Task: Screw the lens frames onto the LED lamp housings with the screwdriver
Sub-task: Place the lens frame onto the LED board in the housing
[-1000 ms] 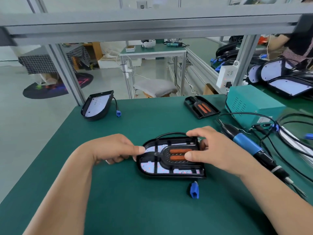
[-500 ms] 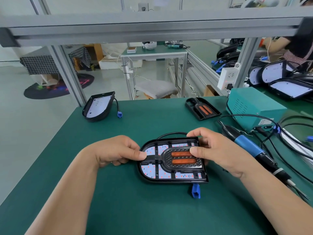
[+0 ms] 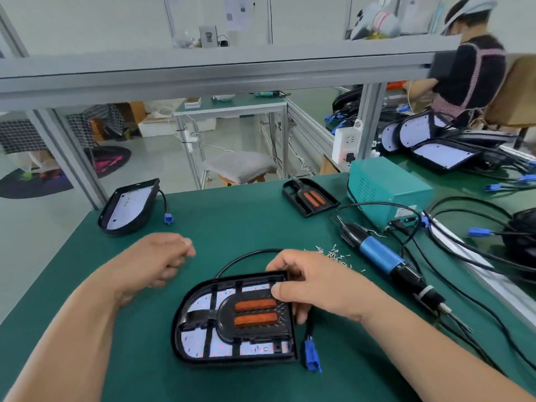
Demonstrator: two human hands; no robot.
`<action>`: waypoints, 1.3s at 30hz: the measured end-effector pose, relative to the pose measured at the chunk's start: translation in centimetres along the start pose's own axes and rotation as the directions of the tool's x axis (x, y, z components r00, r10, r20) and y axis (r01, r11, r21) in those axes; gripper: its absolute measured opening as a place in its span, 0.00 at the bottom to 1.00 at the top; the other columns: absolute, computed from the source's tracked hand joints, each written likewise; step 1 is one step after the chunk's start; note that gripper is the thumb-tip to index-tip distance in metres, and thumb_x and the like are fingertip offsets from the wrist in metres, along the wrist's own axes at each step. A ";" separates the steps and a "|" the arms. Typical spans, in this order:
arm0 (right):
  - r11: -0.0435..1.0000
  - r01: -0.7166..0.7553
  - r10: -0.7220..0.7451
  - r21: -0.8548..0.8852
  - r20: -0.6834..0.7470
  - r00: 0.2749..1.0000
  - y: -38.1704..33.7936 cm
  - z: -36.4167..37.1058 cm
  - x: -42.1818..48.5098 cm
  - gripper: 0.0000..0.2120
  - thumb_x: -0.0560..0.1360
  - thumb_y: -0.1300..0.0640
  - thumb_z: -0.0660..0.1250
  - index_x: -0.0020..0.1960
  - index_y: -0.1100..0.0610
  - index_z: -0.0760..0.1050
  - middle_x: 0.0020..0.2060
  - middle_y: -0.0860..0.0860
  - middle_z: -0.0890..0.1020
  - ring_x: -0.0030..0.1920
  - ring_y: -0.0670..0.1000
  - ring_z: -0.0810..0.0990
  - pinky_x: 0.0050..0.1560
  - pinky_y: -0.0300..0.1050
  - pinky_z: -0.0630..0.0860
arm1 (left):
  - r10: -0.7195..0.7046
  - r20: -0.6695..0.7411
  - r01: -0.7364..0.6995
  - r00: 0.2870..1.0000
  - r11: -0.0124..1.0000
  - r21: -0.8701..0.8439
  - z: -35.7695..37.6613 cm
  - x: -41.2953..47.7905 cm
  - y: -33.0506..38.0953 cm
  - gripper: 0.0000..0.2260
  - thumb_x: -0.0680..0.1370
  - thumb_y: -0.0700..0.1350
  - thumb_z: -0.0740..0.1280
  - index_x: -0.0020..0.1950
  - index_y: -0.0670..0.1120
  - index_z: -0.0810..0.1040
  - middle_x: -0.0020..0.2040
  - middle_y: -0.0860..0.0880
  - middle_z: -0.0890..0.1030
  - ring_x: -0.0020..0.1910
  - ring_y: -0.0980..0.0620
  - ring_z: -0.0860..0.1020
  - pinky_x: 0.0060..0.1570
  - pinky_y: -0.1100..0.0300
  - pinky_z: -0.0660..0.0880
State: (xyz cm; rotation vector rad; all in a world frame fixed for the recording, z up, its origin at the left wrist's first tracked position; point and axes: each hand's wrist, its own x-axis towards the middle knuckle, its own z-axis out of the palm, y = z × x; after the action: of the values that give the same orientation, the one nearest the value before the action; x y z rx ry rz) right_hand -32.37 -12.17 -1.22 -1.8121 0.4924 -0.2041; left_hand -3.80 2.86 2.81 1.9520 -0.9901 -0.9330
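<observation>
A black LED lamp housing (image 3: 200,348) lies on the green table in front of me, with a black lens frame (image 3: 255,329) bearing two orange strips set into it. My right hand (image 3: 316,281) rests on the housing's far right corner, thumb on the frame and fingers over the edge. My left hand (image 3: 158,261) hovers to the upper left of the housing, fingers curled, holding nothing I can see. The electric screwdriver (image 3: 385,262), blue and black, lies on the table to the right. A small heap of screws (image 3: 330,252) sits just behind my right hand.
A second lamp housing (image 3: 127,206) lies at the far left and a spare lens frame (image 3: 310,197) at the back centre. A teal power box (image 3: 388,187) and black cables (image 3: 478,256) crowd the right. A blue connector (image 3: 311,356) lies beside the housing. Another person works at the far right.
My left hand has let go of the housing's left end and lifted away to the upper left. The right hand stays on the housing's right corner. The camera has tilted and moved closer.
</observation>
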 end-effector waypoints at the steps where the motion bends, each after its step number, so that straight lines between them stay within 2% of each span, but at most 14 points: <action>1: 1.000 0.003 -0.003 -0.020 0.001 1.000 -0.1 -0.1 -0.1 0.13 0.78 0.52 0.71 0.61 0.52 0.78 0.49 0.60 0.86 0.37 0.55 0.84 0.37 0.48 0.82 | 0.027 -0.011 -0.028 1.000 0.999 -0.028 0.9 0.1 0.9 0.09 0.85 0.44 0.63 0.53 0.42 0.80 0.34 0.52 0.67 0.28 0.55 0.62 0.27 0.63 0.59; 4: 0.991 0.018 -0.025 -0.130 -0.056 0.998 -0.6 -1.3 -0.5 0.10 0.79 0.49 0.70 0.58 0.52 0.80 0.41 0.52 0.86 0.35 0.53 0.84 0.33 0.46 0.81 | 0.073 0.093 -0.065 0.993 0.995 -0.080 4.2 0.6 3.6 0.09 0.85 0.36 0.60 0.58 0.38 0.79 0.35 0.50 0.72 0.29 0.55 0.66 0.29 0.63 0.64; 7: 0.974 0.025 -0.076 -0.224 -0.221 0.972 -1.4 -4.1 -1.2 0.09 0.76 0.44 0.69 0.49 0.48 0.82 0.39 0.53 0.86 0.34 0.56 0.84 0.31 0.47 0.79 | 0.075 0.183 -0.068 0.980 0.997 -0.047 7.6 1.6 6.2 0.11 0.83 0.32 0.58 0.58 0.38 0.79 0.38 0.45 0.74 0.29 0.54 0.67 0.29 0.63 0.66; 11: 0.927 -0.049 -0.173 -0.372 -0.538 0.825 -1.3 -8.8 -2.3 0.10 0.77 0.43 0.69 0.44 0.48 0.81 0.36 0.46 0.85 0.33 0.47 0.81 0.39 0.46 0.77 | 0.102 0.228 -0.140 0.968 0.977 0.158 11.7 3.2 9.2 0.12 0.82 0.32 0.56 0.55 0.39 0.79 0.39 0.45 0.82 0.27 0.54 0.71 0.26 0.64 0.68; 14: 0.829 -0.266 -0.169 -0.492 -0.674 0.719 -0.5 -11.7 -3.3 0.11 0.80 0.43 0.68 0.42 0.48 0.78 0.37 0.42 0.82 0.38 0.43 0.78 0.40 0.45 0.71 | 0.125 0.285 -0.209 0.950 0.935 0.286 14.2 4.3 10.6 0.10 0.83 0.33 0.59 0.53 0.39 0.80 0.42 0.43 0.85 0.31 0.50 0.74 0.28 0.61 0.71; 16: 0.694 -0.438 -0.108 -0.572 -0.684 0.721 0.2 -13.1 -4.1 0.15 0.79 0.39 0.66 0.42 0.49 0.76 0.36 0.45 0.81 0.40 0.48 0.79 0.39 0.47 0.71 | 0.134 0.299 -0.263 0.945 0.855 0.448 15.7 5.0 11.4 0.10 0.82 0.34 0.60 0.48 0.36 0.80 0.39 0.43 0.84 0.31 0.48 0.74 0.32 0.59 0.72; 19: 0.490 -0.576 0.029 -0.655 -0.648 0.761 1.1 -13.7 -4.8 0.23 0.75 0.27 0.64 0.43 0.47 0.74 0.37 0.45 0.82 0.40 0.47 0.80 0.40 0.48 0.74 | 0.178 0.286 -0.333 0.941 0.625 0.706 18.0 5.2 12.5 0.13 0.79 0.32 0.59 0.36 0.42 0.67 0.33 0.43 0.67 0.34 0.46 0.63 0.32 0.54 0.61; 22: 0.442 -0.583 0.124 -0.682 -0.597 0.793 1.3 -13.7 -4.9 0.28 0.69 0.21 0.67 0.52 0.44 0.73 0.43 0.42 0.80 0.43 0.41 0.77 0.43 0.47 0.74 | 0.138 0.288 -0.318 0.948 0.497 0.807 19.9 5.2 12.8 0.15 0.78 0.29 0.60 0.36 0.43 0.64 0.34 0.46 0.66 0.33 0.48 0.64 0.30 0.55 0.62; 25: 0.442 -0.555 0.179 -0.705 -0.537 0.825 1.3 -13.6 -4.7 0.35 0.66 0.22 0.72 0.62 0.44 0.71 0.45 0.42 0.78 0.44 0.40 0.76 0.45 0.46 0.75 | 0.122 0.240 -0.268 0.963 0.495 0.826 21.8 5.2 12.6 0.02 0.81 0.34 0.64 0.49 0.39 0.75 0.49 0.42 0.72 0.45 0.43 0.74 0.41 0.52 0.71; 27: 0.438 -0.540 0.192 -0.719 -0.512 0.837 1.3 -13.5 -4.8 0.39 0.65 0.24 0.74 0.67 0.45 0.69 0.46 0.42 0.79 0.46 0.44 0.78 0.50 0.48 0.78 | 0.094 0.208 -0.226 0.974 0.512 0.829 22.7 5.2 12.3 0.14 0.84 0.46 0.67 0.66 0.39 0.74 0.61 0.40 0.69 0.55 0.39 0.75 0.46 0.48 0.72; 29: 0.437 -0.530 0.190 -0.727 -0.501 0.844 1.4 -13.5 -4.9 0.41 0.65 0.25 0.75 0.69 0.45 0.69 0.47 0.42 0.80 0.47 0.45 0.79 0.52 0.49 0.79 | 0.067 0.203 -0.206 0.977 0.542 0.815 23.2 5.0 12.3 0.25 0.84 0.59 0.66 0.72 0.41 0.73 0.66 0.41 0.67 0.61 0.38 0.74 0.49 0.47 0.71; 33: 0.437 -0.527 0.203 -0.729 -0.490 0.848 1.6 -13.7 -4.7 0.39 0.65 0.31 0.76 0.70 0.45 0.69 0.49 0.42 0.80 0.50 0.48 0.80 0.54 0.50 0.79 | 0.120 0.203 -0.235 0.972 0.528 0.816 23.0 4.8 12.5 0.15 0.85 0.48 0.67 0.67 0.40 0.75 0.57 0.42 0.68 0.51 0.40 0.73 0.48 0.48 0.72; 36: 0.419 -0.537 0.206 -0.732 -0.499 0.842 2.0 -13.6 -4.4 0.34 0.66 0.34 0.75 0.66 0.47 0.71 0.48 0.44 0.81 0.50 0.50 0.81 0.54 0.52 0.80 | 0.173 0.213 -0.273 0.962 0.528 0.804 23.1 4.7 12.6 0.02 0.82 0.37 0.65 0.49 0.40 0.74 0.47 0.44 0.70 0.46 0.41 0.73 0.43 0.50 0.72; 39: 0.417 -0.549 0.209 -0.725 -0.511 0.834 2.2 -13.6 -4.2 0.31 0.65 0.36 0.72 0.63 0.48 0.72 0.46 0.45 0.81 0.49 0.51 0.81 0.52 0.52 0.80 | 0.182 0.217 -0.282 0.959 0.528 0.801 23.2 4.6 12.8 0.13 0.79 0.34 0.64 0.38 0.43 0.66 0.39 0.45 0.69 0.43 0.43 0.72 0.40 0.52 0.70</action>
State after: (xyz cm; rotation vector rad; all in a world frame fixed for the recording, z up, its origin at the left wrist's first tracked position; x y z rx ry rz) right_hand -41.84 -22.73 1.22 -2.5705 1.4818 0.0916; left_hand -25.38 -13.18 1.74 2.4168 -1.9777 -0.4044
